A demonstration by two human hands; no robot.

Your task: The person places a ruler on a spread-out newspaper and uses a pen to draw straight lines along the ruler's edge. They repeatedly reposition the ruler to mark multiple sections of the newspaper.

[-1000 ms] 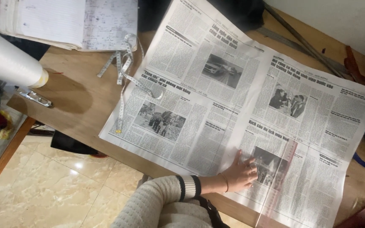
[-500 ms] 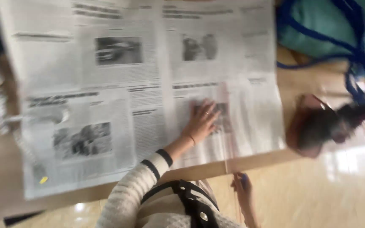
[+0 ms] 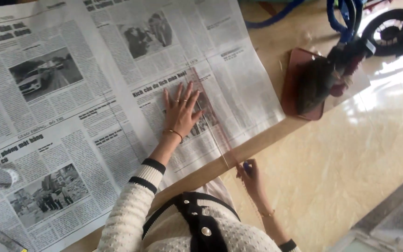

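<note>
Across the desk (image 3: 257,144) I see the newspaper (image 3: 94,116) spread flat; left hand (image 3: 180,112) presses it, fingers splayed, grasping nothing. Clear ruler (image 3: 211,121) lies beside. Right hand (image 3: 250,175), grip clenched on blue pen (image 3: 247,165) at desk edge: marking step; next needs steady ruler.

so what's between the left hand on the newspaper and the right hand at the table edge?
Head view: a clear ruler lying on the newspaper.

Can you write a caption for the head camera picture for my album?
Left hand flat on a newspaper beside a clear ruler; right hand holds a blue pen.
</note>
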